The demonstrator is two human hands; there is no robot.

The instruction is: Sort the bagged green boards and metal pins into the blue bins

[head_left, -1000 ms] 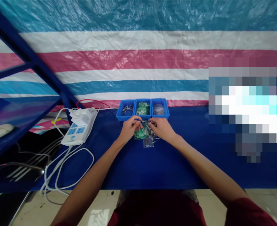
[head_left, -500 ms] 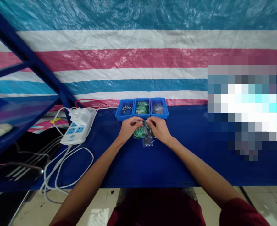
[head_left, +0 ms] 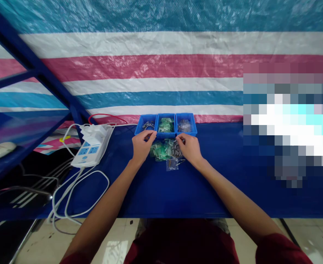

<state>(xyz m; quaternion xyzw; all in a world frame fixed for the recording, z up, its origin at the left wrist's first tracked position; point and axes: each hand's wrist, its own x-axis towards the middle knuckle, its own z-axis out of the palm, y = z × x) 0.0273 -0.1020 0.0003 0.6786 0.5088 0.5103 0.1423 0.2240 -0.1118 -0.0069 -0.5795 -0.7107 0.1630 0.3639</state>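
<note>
My left hand (head_left: 142,146) hovers at the front edge of the left blue bin (head_left: 138,129), thumb and fingertips pinched together; whatever may be between them is too small to make out. To the right, my right hand (head_left: 191,147) is also pinched, just in front of the right blue bin (head_left: 193,128), and its fingertips hide any held thing. Between the hands lies a pile of green packets (head_left: 160,151) beside loose dark metal pins (head_left: 177,149). A small clear bag (head_left: 172,165) rests at the pile's near side.
The middle blue bin (head_left: 166,135) holds green packets; metal pins fill the left one, clear packets the right. A white power strip (head_left: 88,156) with plugs and looping white cables (head_left: 68,190) occupies the table's left. A blurred patch covers the far right.
My hands have parted from a shared thin item over the pile. The left moved left to the left bin, the right slightly right, uncovering more green packets and pins.
</note>
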